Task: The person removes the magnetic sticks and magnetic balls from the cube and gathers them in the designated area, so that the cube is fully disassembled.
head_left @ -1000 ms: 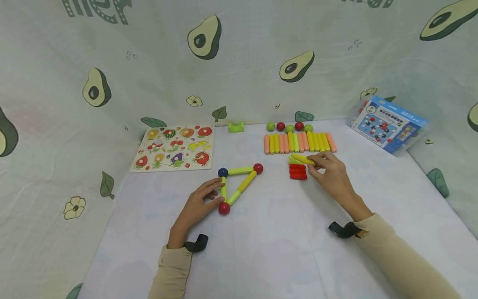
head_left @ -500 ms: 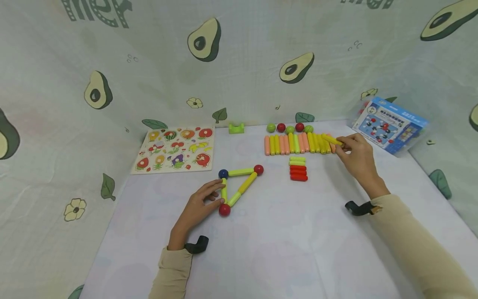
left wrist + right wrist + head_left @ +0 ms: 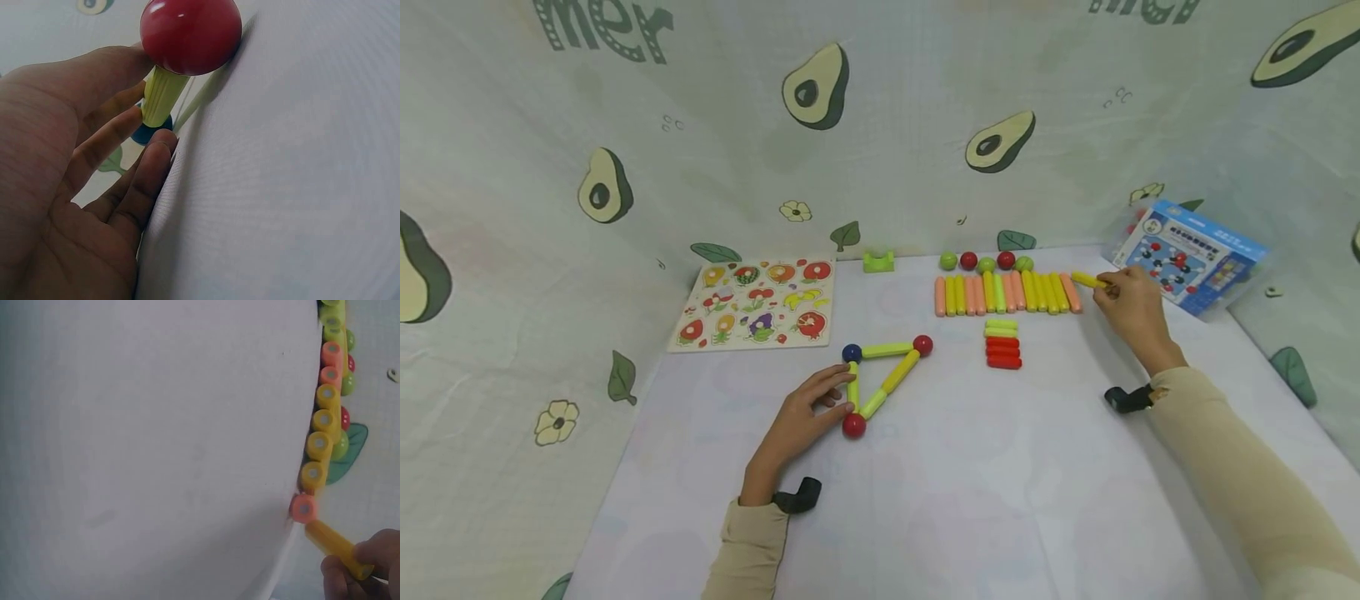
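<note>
My right hand (image 3: 1137, 315) pinches a yellow magnetic stick (image 3: 1086, 278) between thumb and fingertips, just right of a row of sticks (image 3: 1009, 292). In the right wrist view that stick lies beside the pink stick (image 3: 304, 508) at the row's end. My left hand (image 3: 802, 419) rests on the table, its fingers and thumb touching the left side of a stick triangle. That side is a light green stick (image 3: 164, 97), joining a red ball (image 3: 853, 426) to a blue ball (image 3: 852, 353). Another red ball (image 3: 922, 344) forms the third corner.
Short green sticks (image 3: 1002, 328) and red sticks (image 3: 1003, 352) lie before the row; several balls (image 3: 985, 264) sit behind it. A blue toy box (image 3: 1187, 257) stands at the back right. At left lie a fruit puzzle board (image 3: 756, 303) and a green bracket (image 3: 878, 263).
My right hand has carried the yellow stick rightward from above the short sticks, past the row, to its right end. My left hand has stayed at the triangle.
</note>
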`<state>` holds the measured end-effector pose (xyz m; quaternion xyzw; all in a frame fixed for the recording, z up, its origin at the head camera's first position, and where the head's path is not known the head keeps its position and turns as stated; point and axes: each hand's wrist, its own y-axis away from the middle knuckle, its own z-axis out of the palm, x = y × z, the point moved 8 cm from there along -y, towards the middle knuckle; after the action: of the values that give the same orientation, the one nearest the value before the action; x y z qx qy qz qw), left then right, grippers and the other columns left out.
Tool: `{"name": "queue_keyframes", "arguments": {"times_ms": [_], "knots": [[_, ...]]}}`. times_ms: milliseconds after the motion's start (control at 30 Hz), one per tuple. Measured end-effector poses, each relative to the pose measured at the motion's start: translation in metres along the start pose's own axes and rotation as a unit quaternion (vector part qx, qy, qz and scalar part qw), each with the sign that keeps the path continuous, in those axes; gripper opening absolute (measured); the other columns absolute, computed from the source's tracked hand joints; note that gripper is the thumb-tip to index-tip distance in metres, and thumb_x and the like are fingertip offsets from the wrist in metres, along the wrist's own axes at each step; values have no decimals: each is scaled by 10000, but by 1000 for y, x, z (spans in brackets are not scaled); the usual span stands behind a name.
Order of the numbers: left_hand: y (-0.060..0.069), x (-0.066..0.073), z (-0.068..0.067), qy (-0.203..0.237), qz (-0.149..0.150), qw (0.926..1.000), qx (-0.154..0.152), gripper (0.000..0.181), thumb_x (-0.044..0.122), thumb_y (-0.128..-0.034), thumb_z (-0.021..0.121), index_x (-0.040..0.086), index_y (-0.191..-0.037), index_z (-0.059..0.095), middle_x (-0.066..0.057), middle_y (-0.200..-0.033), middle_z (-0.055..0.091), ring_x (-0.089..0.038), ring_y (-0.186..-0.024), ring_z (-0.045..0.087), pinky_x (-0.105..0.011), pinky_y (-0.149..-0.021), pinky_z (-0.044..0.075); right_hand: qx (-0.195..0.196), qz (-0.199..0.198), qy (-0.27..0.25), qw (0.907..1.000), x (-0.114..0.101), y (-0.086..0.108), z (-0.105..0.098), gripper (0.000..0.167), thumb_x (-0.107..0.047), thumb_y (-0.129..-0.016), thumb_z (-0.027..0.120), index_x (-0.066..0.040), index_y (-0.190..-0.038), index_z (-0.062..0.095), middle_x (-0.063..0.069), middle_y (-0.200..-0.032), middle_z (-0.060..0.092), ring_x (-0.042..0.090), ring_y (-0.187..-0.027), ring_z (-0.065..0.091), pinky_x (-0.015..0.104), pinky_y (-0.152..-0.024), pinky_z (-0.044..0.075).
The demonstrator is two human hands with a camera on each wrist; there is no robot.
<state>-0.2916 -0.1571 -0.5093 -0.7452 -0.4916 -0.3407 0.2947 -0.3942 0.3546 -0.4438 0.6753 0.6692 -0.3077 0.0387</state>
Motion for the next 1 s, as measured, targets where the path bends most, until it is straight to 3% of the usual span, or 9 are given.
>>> {"name": "queue_keyframes", "arguments": {"times_ms": [233, 367, 467, 533, 633, 733, 800, 900, 1000], "knots": [[0, -3, 4, 17, -73, 9999, -103, 476, 362, -916, 740, 302, -1371, 614, 143, -1471, 472, -88, -1025, 603, -292, -911, 532, -691, 408, 182, 9966, 17, 1, 14, 315, -106, -933, 658, 123, -1149, 652, 311, -1048, 614, 430, -934, 583, 558, -781, 485], [-1, -3, 4, -44, -53, 9999, -103, 473, 382, -925, 724, 294, -1376, 611, 150, -1477, 464, -82, -1029, 603, -286, -911, 532, -1251, 731, 78, 9894, 23, 3, 22, 354, -138, -950, 656, 115, -1195, 626, 306, -1097, 614, 435, -982, 561, 576, -838, 483], [-1, -1, 2, -83, -20, 10000, -46, 473, 375, -923, 729, 275, -1372, 619, 130, -1474, 475, -86, -1022, 608, -296, -903, 538, -1571, 724, 68, 9849, 21, 4, 27, 372, -149, -971, 620, 117, -1230, 600, 313, -1123, 601, 448, -1010, 545, 587, -867, 473], [-1, -1, 1, -90, -15, 9999, -50, 475, 373, -922, 731, 271, -1372, 620, 123, -1473, 479, -88, -1023, 608, -298, -903, 538, -1502, 578, 74, 9869, 14, 5, 25, 369, -140, -973, 597, 119, -1237, 595, 311, -1119, 597, 447, -1006, 546, 588, -864, 471], [-1, 0, 1, -85, -16, 9999, -99, 478, 364, -922, 732, 265, -1375, 618, 115, -1476, 478, -96, -1025, 607, -304, -902, 538, -1072, 100, 7, 9942, -13, 12, 19, 336, -94, -951, 578, 126, -1202, 619, 299, -1079, 612, 432, -964, 575, 576, -829, 491], [0, 0, 1, -107, -90, 9998, -108, 480, 362, -917, 739, 279, -1374, 617, 135, -1470, 477, -91, -1022, 603, -296, -903, 535, -977, -635, -236, 9929, -61, 27, 24, 286, -62, -952, 612, 95, -1189, 649, 248, -1059, 634, 382, -939, 602, 547, -812, 527], [0, -1, 0, -112, -117, 9998, -77, 480, 357, -914, 743, 282, -1371, 620, 142, -1465, 480, -90, -1018, 602, -294, -902, 536, -1222, -1182, -525, 9840, -98, 39, 36, 278, -59, -948, 656, 61, -1199, 659, 202, -1072, 646, 336, -942, 614, 516, -813, 552], [0, 0, -1, -84, -50, 9999, -34, 479, 349, -915, 743, 268, -1371, 621, 130, -1466, 483, -98, -1019, 603, -302, -898, 538, -1799, -1904, -840, 9614, -151, 58, 57, 331, -87, -933, 707, 6, -1246, 653, 152, -1137, 643, 288, -978, 622, 472, -846, 564], [-1, 0, 0, -19, 67, 10000, -16, 477, 334, -920, 740, 245, -1373, 620, 101, -1473, 483, -115, -1021, 606, -311, -892, 538, -2248, -2410, -908, 9398, -190, 73, 79, 397, -126, -930, 723, -7, -1296, 625, 142, -1235, 611, 281, -1046, 620, 457, -906, 547]]}}
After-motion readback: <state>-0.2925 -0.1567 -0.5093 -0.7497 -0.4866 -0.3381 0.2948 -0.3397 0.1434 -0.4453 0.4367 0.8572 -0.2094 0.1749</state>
